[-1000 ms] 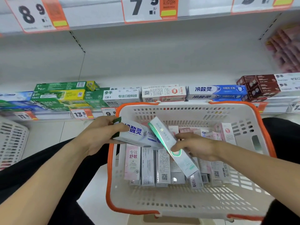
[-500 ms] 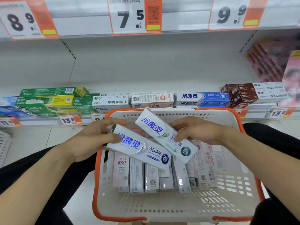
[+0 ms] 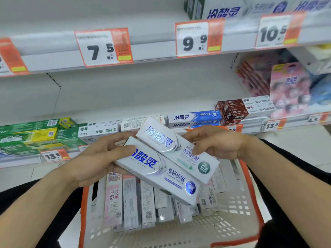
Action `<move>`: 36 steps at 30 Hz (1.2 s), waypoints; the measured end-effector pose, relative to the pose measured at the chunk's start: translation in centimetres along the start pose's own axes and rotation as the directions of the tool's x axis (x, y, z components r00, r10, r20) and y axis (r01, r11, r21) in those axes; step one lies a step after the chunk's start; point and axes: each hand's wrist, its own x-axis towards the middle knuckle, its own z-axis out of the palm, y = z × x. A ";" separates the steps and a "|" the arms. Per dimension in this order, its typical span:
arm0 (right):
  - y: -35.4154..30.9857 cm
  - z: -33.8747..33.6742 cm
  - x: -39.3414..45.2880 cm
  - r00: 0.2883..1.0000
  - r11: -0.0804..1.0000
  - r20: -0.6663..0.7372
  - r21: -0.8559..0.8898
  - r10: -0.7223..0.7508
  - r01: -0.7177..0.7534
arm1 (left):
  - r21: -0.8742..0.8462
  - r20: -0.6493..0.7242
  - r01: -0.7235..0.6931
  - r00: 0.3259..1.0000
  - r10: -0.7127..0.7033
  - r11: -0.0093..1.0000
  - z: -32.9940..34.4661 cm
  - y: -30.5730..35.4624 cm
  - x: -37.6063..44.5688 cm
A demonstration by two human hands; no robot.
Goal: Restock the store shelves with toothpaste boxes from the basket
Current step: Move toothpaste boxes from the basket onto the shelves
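Observation:
Two white toothpaste boxes with blue lettering are held above the basket [image 3: 247, 217]. My left hand [image 3: 96, 158] grips the nearer box with the blue round mark [image 3: 161, 170] by its left end. My right hand [image 3: 216, 142] holds the farther box with the green round mark [image 3: 180, 149], thumb on its face. The two boxes lie side by side, slanting down to the right. Below them, several pink and white toothpaste boxes [image 3: 129, 199] lie in the white basket with an orange rim.
The low shelf [image 3: 250, 126] behind the basket holds green boxes [image 3: 35, 133] at left, white, blue and brown boxes toward the right. Above it runs a shelf edge with price tags 7.5 [image 3: 102, 49], 9.9 [image 3: 195, 40] and 10.5. More white boxes [image 3: 223, 8] stand on the top shelf.
Both hands have lifted the two boxes higher and brought them together. The view has tilted up and to the right, showing the upper shelf and its 10.5 tag.

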 end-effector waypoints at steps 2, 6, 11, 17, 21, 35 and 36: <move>-0.5 -0.5 -1.5 1.000 1.000 -0.015 0.016 -0.017 0.017 | 0.012 0.018 -0.019 1.000 0.019 1.000 1.6 1.8 0.3; -2.9 -1.4 -5.4 0.990 0.974 -0.103 -0.212 -0.099 0.075 | 0.127 0.027 -0.139 0.990 0.136 0.982 5.0 6.3 1.7; -7.8 -2.6 -10.9 0.979 0.928 -0.071 -0.339 -0.192 0.158 | 0.031 0.034 -0.366 0.930 0.365 0.930 7.5 11.6 2.2; -12.8 -2.3 -14.8 0.909 0.833 -0.194 -0.504 -0.369 0.230 | -0.033 0.020 -0.531 0.847 0.531 0.847 8.8 15.1 2.8; -17.2 -3.5 -16.9 0.842 0.692 -0.260 -0.702 -0.473 0.172 | 0.139 0.063 -0.609 0.793 0.606 0.781 9.2 18.1 2.8; -34.9 -10.7 -12.0 0.542 0.063 -0.273 -0.925 -0.795 -0.374 | 0.646 -0.103 -0.677 0.380 0.919 0.352 9.5 27.1 14.1; -35.4 -11.5 -11.1 0.546 0.056 -0.282 -0.918 -0.789 -0.393 | 0.646 -0.097 -0.668 0.407 0.908 0.368 9.4 27.2 15.4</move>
